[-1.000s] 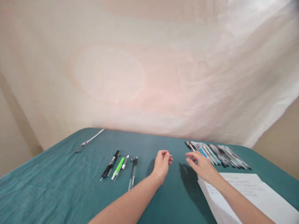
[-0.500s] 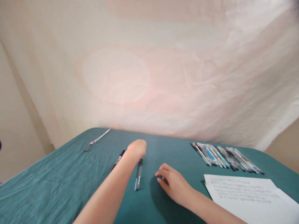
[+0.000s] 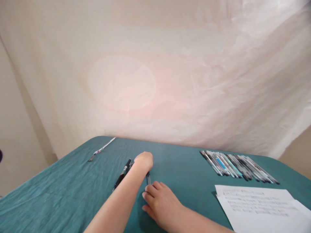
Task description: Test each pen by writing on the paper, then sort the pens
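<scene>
My left hand is closed over the upper end of a clear pen with dark parts. Its fingertips are hidden behind the back of the hand. My right hand lies over the lower end of the same pen, palm down. Its fingers are slightly bent, and a gap shows between thumb and forefinger. Another pen may be under the hands, but I cannot make it out. Left of my left forearm lie black pens, partly covered by the arm.
Several pens lie side by side in a slanted row at the right. Nearer me are handwritten paper sheets. A thin pale stick-like item lies at the far left on the green cloth. A pale hanging sheet stands behind.
My right hand has moved left, from bare cloth onto the lower end of the pen. My left hand has stayed nearly in place. The view has tilted slightly up.
</scene>
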Demonstrator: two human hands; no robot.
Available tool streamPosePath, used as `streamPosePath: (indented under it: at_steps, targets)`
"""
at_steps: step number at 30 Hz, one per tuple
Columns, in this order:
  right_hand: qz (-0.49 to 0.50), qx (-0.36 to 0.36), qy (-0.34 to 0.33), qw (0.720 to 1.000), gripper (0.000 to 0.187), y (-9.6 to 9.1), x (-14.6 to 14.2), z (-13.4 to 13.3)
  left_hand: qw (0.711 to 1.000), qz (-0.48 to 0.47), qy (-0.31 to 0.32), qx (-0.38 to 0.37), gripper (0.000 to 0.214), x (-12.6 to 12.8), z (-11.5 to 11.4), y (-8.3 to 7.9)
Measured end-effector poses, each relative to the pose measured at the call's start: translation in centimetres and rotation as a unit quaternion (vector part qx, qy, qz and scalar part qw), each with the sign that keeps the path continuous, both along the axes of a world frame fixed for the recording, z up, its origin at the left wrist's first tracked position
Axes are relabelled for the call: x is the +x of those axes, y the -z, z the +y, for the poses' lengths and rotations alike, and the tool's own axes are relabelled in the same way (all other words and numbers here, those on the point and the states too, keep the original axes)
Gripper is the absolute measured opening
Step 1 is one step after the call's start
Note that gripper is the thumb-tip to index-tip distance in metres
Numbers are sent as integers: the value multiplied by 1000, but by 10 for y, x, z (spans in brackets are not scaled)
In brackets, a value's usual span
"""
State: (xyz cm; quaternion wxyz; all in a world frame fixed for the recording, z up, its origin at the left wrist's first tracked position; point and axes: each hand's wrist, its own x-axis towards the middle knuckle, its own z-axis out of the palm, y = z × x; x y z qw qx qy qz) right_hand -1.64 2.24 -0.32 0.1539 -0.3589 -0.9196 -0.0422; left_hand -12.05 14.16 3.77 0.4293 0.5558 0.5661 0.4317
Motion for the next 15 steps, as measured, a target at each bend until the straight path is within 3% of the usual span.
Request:
streamPosePath:
  at_steps: [4, 7, 11, 15]
  targets:
    - [-16, 22, 35, 999, 22, 0, 12, 0, 967, 237, 84, -46, 5, 7, -1, -5]
    - [-36, 57, 58, 996, 12, 8, 23, 2, 933, 337, 115, -45, 2, 13, -4, -7]
    - [-51, 92, 101, 989, 6, 21, 42, 8, 910, 393, 130, -19, 11, 22, -9, -7]
    - [-61, 93, 141, 984, 8, 24, 68, 8, 905, 404, 131, 15, 17, 30, -13, -3]
